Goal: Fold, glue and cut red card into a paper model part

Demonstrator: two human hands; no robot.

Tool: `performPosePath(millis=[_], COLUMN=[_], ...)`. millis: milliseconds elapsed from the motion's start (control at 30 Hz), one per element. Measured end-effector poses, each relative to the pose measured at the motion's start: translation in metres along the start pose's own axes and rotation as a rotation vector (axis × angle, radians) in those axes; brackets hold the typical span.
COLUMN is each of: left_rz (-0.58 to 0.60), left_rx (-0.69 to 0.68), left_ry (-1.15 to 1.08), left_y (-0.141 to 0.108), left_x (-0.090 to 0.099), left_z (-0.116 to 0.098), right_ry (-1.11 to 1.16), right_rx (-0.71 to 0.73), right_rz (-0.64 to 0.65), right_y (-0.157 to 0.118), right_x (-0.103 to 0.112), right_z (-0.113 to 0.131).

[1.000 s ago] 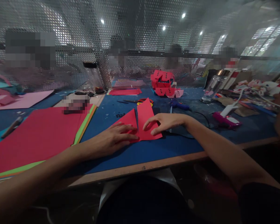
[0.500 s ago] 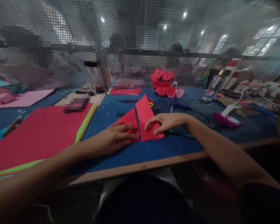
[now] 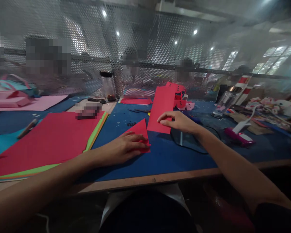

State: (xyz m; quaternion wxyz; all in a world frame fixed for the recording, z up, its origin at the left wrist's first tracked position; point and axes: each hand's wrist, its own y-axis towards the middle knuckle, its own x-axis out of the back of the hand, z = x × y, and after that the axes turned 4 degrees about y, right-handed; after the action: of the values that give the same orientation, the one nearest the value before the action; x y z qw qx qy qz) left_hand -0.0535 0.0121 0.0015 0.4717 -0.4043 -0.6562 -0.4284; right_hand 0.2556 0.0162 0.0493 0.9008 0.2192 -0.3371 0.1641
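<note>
My left hand [image 3: 127,145] lies flat with fingers stretched over a red triangular piece of paper [image 3: 140,127] on the blue tabletop, covering its lower part. My right hand [image 3: 180,121] pinches the right edge of a red paper strip [image 3: 161,106]. The strip is raised and stands apart from the triangle, partly in front of a red folded paper model [image 3: 183,103] with black dots. Scissors behind the strip show only in part.
At left lies a stack of coloured sheets [image 3: 50,139], red on top, with a blurred dark object on it. A glue gun [image 3: 192,116] with its cable, a purple power socket [image 3: 240,137] and a glass bottle [image 3: 224,102] stand to the right. Behind is a perforated metal screen [image 3: 147,42].
My right hand has lifted the red strip up and away from the triangle. My left hand stays on the triangle. The view has shifted slightly.
</note>
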Motion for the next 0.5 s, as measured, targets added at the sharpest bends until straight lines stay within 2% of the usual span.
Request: performPosePath(millis=[100,200,267,333,500], left_rz=[-0.010,-0.012,-0.014,-0.038,-0.091], left_rx=[-0.008,-0.004,0.000,-0.010,-0.034], left_ry=[0.000,0.001,0.001,0.000,0.001], left_y=[0.001,0.001,0.002,0.001,0.000], left_x=[-0.001,-0.002,-0.002,-0.003,-0.006], left_z=[-0.001,-0.001,-0.001,-0.002,-0.003], right_ry=[-0.074,-0.067,0.036,0.233,0.338], right_rx=[0.022,0.050,0.026,-0.091,-0.216], right_rz=[-0.100,-0.153,-0.187,-0.248,-0.303], right_y=[0.015,0.047,0.077,0.113,0.204], right_x=[0.004,0.007,0.004,-0.002,-0.033], right_z=[0.001,0.003,0.005,0.006,-0.003])
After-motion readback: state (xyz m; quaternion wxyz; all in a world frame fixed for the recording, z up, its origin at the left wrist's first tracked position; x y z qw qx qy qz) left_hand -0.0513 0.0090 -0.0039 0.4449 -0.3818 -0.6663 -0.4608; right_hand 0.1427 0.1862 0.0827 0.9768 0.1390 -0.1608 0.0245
